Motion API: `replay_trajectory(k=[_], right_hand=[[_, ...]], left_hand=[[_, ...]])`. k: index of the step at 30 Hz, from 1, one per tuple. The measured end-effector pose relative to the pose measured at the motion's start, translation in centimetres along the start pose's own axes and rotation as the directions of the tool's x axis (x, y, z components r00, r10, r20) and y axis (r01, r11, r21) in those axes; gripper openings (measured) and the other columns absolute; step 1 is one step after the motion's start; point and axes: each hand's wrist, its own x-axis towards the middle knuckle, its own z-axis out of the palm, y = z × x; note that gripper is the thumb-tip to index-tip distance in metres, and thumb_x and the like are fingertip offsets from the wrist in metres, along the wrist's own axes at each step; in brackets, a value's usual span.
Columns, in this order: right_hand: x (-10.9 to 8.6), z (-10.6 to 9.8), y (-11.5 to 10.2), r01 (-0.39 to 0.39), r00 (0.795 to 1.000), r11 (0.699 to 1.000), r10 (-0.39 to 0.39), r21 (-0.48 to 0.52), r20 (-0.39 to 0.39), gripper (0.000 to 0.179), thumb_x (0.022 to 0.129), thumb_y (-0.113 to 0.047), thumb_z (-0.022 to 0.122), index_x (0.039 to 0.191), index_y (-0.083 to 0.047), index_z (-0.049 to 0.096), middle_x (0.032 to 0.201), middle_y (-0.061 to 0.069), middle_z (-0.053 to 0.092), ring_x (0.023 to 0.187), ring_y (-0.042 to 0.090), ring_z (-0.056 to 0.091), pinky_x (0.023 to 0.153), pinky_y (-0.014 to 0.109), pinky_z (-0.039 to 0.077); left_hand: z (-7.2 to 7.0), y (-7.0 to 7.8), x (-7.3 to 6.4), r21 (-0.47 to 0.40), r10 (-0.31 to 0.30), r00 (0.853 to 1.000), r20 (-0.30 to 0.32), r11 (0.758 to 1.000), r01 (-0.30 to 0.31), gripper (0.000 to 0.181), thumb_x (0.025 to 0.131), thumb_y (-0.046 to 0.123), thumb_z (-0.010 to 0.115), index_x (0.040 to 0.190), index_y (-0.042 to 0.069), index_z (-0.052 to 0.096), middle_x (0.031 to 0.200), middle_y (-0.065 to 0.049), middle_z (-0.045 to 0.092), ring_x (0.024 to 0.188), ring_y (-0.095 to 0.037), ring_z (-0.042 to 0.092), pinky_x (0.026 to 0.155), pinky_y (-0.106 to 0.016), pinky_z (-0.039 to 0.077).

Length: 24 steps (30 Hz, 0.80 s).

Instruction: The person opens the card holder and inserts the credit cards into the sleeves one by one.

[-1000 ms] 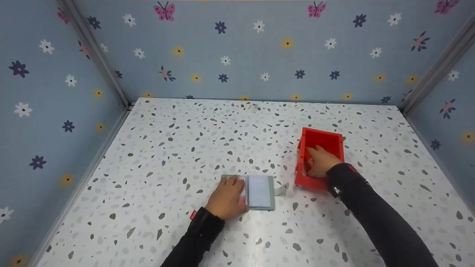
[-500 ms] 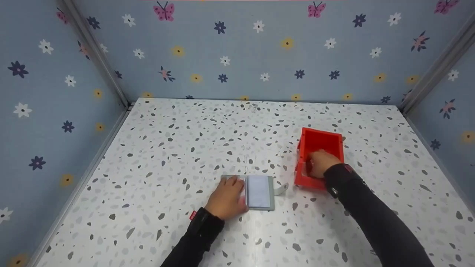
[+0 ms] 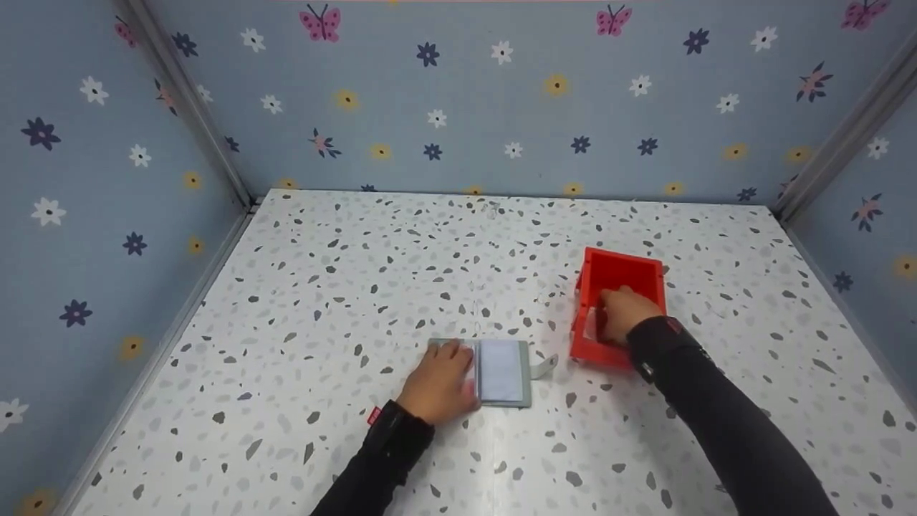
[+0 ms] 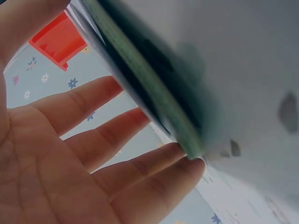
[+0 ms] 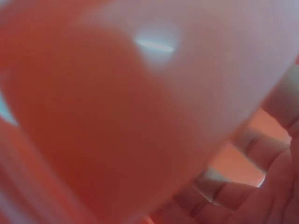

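Observation:
A small ring-style album (image 3: 525,373) with a pale green cover lies open on the speckled table, a clear-sleeved white page (image 3: 500,369) on its right side. My left hand (image 3: 438,383) rests over its left side, fingers extended. In the left wrist view, the fingertips (image 4: 187,161) meet the green cover's edge (image 4: 154,88). To the right, my right hand (image 3: 627,315) reaches down into a red bin (image 3: 623,261). Its curled fingers hold the edge of a clear shiny sheet (image 5: 154,116), which fills much of the right wrist view; a pale bit of it shows beside the hand in the head view.
The album's strap (image 3: 544,367) sticks out toward the bin. Flower-patterned blue panels (image 3: 458,93) stand behind the table (image 3: 372,258) and along both sides, joined by grey metal posts (image 3: 190,100).
The right hand's fingers have curled in and moved slightly lower inside the bin; the clear piece beside them shows more. The left hand and album stay put.

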Motion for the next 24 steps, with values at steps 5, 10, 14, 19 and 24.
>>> replay_trajectory(k=[5, 10, 14, 19, 24], right_hand=[[0.2, 0.1, 0.2, 0.000, 1.000, 1.000, 0.000, -0.019, -0.011, 0.037, 0.079, -0.012, 0.073, 0.113, -0.002, 0.062, 0.099, 0.016, 0.059, 0.096, 0.032, 0.051, 0.089, 0.050, 0.050], [-0.2, -0.3, 0.3, 0.023, 0.999, 1.000, -0.023, 0.011, -0.035, 0.031, 0.085, -0.005, 0.063, 0.116, -0.002, 0.065, 0.102, 0.018, 0.064, 0.095, 0.033, 0.054, 0.096, 0.054, 0.049], [-0.6, -0.8, 0.0, 0.014, 1.000, 0.999, -0.013, 0.034, -0.025, 0.030, 0.088, -0.003, 0.056, 0.116, -0.003, 0.067, 0.101, 0.016, 0.067, 0.095, 0.033, 0.055, 0.100, 0.054, 0.047], [-1.4, -1.4, -0.4, 0.019, 0.999, 0.999, -0.017, 0.048, -0.032, 0.029, 0.090, -0.003, 0.055, 0.117, -0.005, 0.066, 0.106, 0.016, 0.067, 0.100, 0.034, 0.055, 0.103, 0.058, 0.044], [-2.3, -2.4, -0.6, 0.040, 0.997, 0.996, -0.034, 0.075, -0.072, 0.036, 0.086, 0.002, 0.057, 0.121, -0.005, 0.062, 0.113, 0.018, 0.066, 0.103, 0.035, 0.056, 0.103, 0.061, 0.044]], left_hand=[[0.1, 0.0, 0.0, -0.006, -0.004, 1.000, -0.003, 1.000, 0.004, 0.054, 0.080, 0.020, 0.070, 0.129, 0.001, 0.058, 0.138, -0.020, 0.053, 0.129, -0.040, 0.046, 0.106, -0.054, 0.044], [0.1, 0.0, -0.1, -0.016, 0.006, 1.000, -0.012, 1.000, -0.006, 0.054, 0.074, 0.020, 0.074, 0.124, 0.002, 0.060, 0.136, -0.019, 0.054, 0.126, -0.038, 0.047, 0.105, -0.051, 0.046], [0.0, -0.1, -0.1, -0.025, 0.009, 1.000, -0.008, 1.000, -0.010, 0.055, 0.073, 0.020, 0.075, 0.124, 0.002, 0.060, 0.138, -0.020, 0.053, 0.129, -0.041, 0.046, 0.108, -0.052, 0.043], [0.0, -0.1, 0.0, -0.041, 0.000, 1.000, 0.002, 0.999, 0.000, 0.055, 0.078, 0.020, 0.072, 0.128, 0.002, 0.059, 0.142, -0.023, 0.050, 0.134, -0.047, 0.041, 0.113, -0.056, 0.036], [0.0, -0.2, 0.1, -0.041, -0.007, 1.000, 0.007, 0.999, 0.008, 0.055, 0.079, 0.020, 0.072, 0.130, 0.003, 0.058, 0.144, -0.022, 0.050, 0.136, -0.047, 0.040, 0.114, -0.056, 0.034]])
